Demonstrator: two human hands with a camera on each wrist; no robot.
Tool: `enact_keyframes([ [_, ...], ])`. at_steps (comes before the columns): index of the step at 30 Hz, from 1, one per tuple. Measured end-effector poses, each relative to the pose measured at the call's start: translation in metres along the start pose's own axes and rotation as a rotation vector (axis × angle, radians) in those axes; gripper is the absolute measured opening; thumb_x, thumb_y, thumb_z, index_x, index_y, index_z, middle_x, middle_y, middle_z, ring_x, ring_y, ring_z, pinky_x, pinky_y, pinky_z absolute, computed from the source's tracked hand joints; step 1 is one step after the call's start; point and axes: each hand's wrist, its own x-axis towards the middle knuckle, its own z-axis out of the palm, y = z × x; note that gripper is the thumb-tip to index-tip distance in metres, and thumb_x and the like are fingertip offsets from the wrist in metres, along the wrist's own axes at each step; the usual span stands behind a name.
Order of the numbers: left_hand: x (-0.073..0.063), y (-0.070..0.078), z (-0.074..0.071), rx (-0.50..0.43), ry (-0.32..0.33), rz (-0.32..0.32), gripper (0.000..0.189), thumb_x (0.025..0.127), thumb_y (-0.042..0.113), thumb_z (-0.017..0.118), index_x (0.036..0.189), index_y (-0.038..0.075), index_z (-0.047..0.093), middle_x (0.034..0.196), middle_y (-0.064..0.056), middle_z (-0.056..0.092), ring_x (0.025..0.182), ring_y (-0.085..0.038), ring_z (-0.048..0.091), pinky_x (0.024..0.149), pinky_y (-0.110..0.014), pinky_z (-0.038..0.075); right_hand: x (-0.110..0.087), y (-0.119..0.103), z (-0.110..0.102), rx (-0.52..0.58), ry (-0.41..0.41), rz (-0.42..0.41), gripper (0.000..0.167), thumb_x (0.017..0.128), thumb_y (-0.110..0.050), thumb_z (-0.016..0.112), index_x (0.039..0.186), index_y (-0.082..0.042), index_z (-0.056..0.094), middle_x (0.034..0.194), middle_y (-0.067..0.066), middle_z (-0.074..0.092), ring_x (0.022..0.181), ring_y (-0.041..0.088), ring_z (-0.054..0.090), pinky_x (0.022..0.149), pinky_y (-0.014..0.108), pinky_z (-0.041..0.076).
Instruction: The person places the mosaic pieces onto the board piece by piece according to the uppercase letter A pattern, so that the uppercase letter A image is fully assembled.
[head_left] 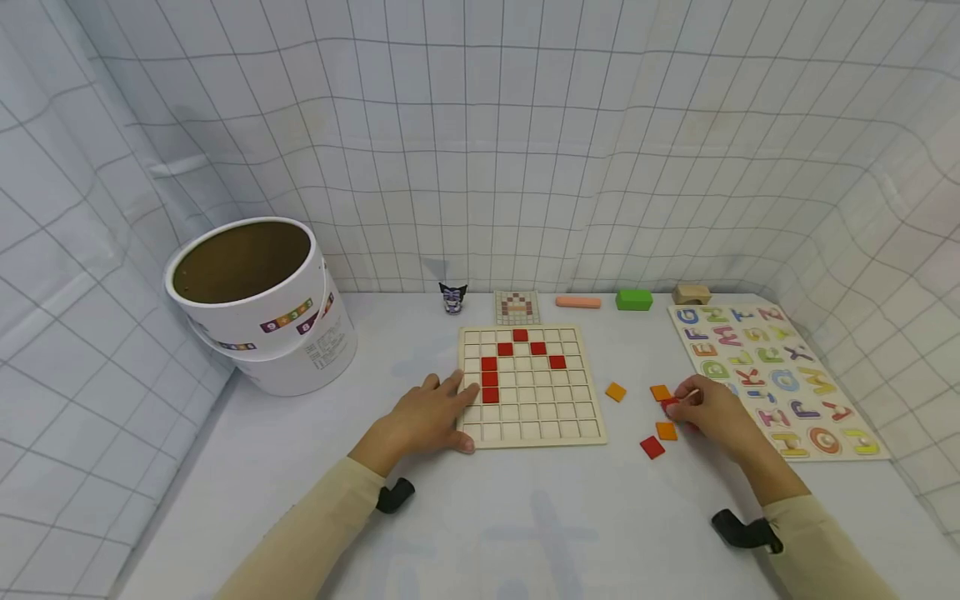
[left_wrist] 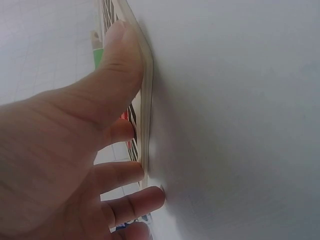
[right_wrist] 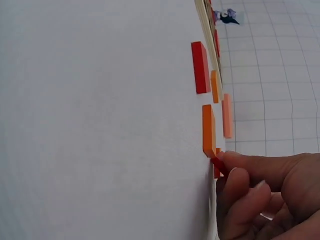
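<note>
A wooden grid board [head_left: 531, 417] lies on the table with several red square tiles [head_left: 489, 379] set in its cells, in an arch-like line. My left hand [head_left: 427, 417] rests at the board's left edge, fingers spread and fairly straight; in the left wrist view the thumb [left_wrist: 122, 55] lies along the board's edge. To the right of the board, my right hand [head_left: 712, 412] pinches a red tile [right_wrist: 220, 167] between thumb and fingers. Near it lie orange tiles [head_left: 666, 431] and another red tile [head_left: 652, 447]. A further orange tile [head_left: 616, 392] sits closer to the board.
Behind the board are a small pattern card [head_left: 517, 307], a dark figurine [head_left: 452, 297], a salmon stick [head_left: 578, 302], a green block [head_left: 633, 300] and a wooden arch block [head_left: 692, 294]. A white bucket [head_left: 300, 367] stands left; an alphabet board [head_left: 817, 383] lies right.
</note>
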Motion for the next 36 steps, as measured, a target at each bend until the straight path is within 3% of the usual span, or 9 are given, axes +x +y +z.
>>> enact_keyframes([
  [6, 0.000, -0.001, 0.000, -0.014, 0.003, 0.003, 0.094, 0.083, 0.058, 0.074, 0.159, 0.017, 0.038, 0.165, -0.018, 0.030, 0.134, -0.040, 0.042, 0.100, -0.052, 0.045, 0.011, -0.011, -0.010, 0.332, -0.028, -0.063, 0.047, 0.102, -0.029, 0.065, 0.137, -0.001, 0.050, 0.094, 0.008, 0.058, 0.070, 0.014, 0.056, 0.062, 0.025, 0.051],
  [12, -0.001, -0.001, 0.000, -0.009, 0.008, -0.003, 0.093, 0.082, 0.058, 0.075, 0.158, 0.018, 0.039, 0.165, -0.017, 0.030, 0.134, -0.039, 0.042, 0.100, -0.051, 0.046, 0.042, -0.053, 0.012, 0.425, -0.103, -0.107, 0.049, 0.097, -0.026, 0.072, 0.134, 0.001, 0.055, 0.093, 0.008, 0.062, 0.071, 0.014, 0.060, 0.067, 0.024, 0.055],
  [16, -0.001, 0.000, 0.001, -0.022, -0.009, -0.009, 0.093, 0.083, 0.058, 0.075, 0.159, 0.018, 0.039, 0.165, -0.017, 0.029, 0.135, -0.039, 0.041, 0.100, -0.051, 0.046, 0.060, -0.076, 0.040, 0.391, -0.190, -0.131, 0.044, 0.097, -0.018, 0.072, 0.133, 0.001, 0.056, 0.092, 0.012, 0.064, 0.070, 0.015, 0.060, 0.066, 0.024, 0.055],
  [21, 0.000, -0.001, 0.001, -0.003, -0.005, -0.008, 0.093, 0.083, 0.060, 0.073, 0.159, 0.019, 0.039, 0.166, -0.016, 0.029, 0.133, -0.037, 0.042, 0.099, -0.049, 0.046, 0.072, -0.094, 0.066, 0.262, -0.258, -0.191, 0.035, 0.096, -0.010, 0.069, 0.127, 0.001, 0.057, 0.088, 0.013, 0.066, 0.066, 0.016, 0.061, 0.062, 0.027, 0.055],
  [28, -0.001, -0.001, -0.001, -0.014, -0.003, -0.001, 0.093, 0.083, 0.060, 0.073, 0.159, 0.019, 0.039, 0.166, -0.016, 0.029, 0.134, -0.038, 0.042, 0.100, -0.050, 0.045, 0.071, -0.103, 0.082, 0.037, -0.241, -0.224, 0.023, 0.095, -0.010, 0.070, 0.115, -0.002, 0.062, 0.085, 0.010, 0.064, 0.059, 0.015, 0.061, 0.057, 0.027, 0.051],
  [36, -0.001, -0.002, 0.000, -0.027, -0.007, -0.005, 0.093, 0.083, 0.061, 0.072, 0.159, 0.019, 0.038, 0.166, -0.016, 0.028, 0.136, -0.039, 0.040, 0.102, -0.051, 0.044, 0.071, -0.102, 0.090, -0.047, -0.213, -0.263, 0.016, 0.094, -0.009, 0.070, 0.108, -0.003, 0.066, 0.078, 0.008, 0.062, 0.058, 0.016, 0.059, 0.057, 0.029, 0.051],
])
